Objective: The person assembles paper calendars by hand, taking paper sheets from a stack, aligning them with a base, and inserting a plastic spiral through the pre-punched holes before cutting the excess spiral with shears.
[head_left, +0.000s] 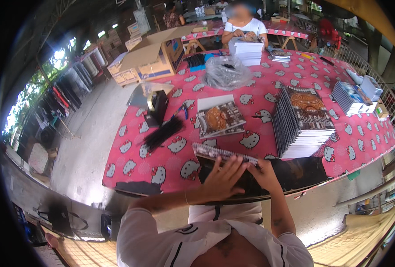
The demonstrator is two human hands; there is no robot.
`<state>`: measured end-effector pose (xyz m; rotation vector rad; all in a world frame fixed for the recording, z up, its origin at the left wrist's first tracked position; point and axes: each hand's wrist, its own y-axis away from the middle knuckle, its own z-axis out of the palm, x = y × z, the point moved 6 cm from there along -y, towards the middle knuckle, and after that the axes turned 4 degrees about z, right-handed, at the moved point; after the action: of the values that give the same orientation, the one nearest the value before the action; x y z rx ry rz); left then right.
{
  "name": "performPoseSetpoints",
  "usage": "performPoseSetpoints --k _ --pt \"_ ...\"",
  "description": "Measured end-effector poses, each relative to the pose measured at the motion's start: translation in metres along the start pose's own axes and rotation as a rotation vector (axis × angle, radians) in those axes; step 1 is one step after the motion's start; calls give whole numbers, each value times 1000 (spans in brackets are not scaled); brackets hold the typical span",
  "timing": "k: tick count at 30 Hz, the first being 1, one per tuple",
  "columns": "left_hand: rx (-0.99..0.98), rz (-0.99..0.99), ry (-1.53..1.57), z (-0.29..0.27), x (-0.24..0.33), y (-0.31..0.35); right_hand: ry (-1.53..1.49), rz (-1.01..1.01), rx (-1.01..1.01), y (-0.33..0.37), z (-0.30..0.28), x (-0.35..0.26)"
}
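Note:
A spiral-bound notebook (222,153) is tilted up at the table's near edge, its bound edge facing away from me. My left hand (224,178) lies over it with fingers stretched out. The right hand (265,175) pinches the notebook's right end between thumb and fingers. Just beyond, another notebook with a brown dome picture on its cover (219,118) rests flat on white sheets. To the right stands a tall stack of similar notebooks (302,120). On the left lies a bundle of thin black binding coils (164,133), next to blue-handled pliers (185,112).
A black tape dispenser (156,109) sits behind the coils. Farther back are a crumpled clear plastic bag (226,73) and a large open cardboard box (155,58). More books (351,98) lie far right. Across the pink patterned table (259,95), a person (244,29) handles a paper stack.

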<state>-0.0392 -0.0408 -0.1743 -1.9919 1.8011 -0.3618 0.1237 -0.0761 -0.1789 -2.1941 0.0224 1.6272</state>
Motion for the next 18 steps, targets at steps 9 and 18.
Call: performPoseSetpoints --k 9,18 --pt "9 -31 4 -6 -7 -25 80 -49 23 -5 4 -7" --pt "79 -42 66 -23 -6 -36 -7 -116 272 10 -12 -11"
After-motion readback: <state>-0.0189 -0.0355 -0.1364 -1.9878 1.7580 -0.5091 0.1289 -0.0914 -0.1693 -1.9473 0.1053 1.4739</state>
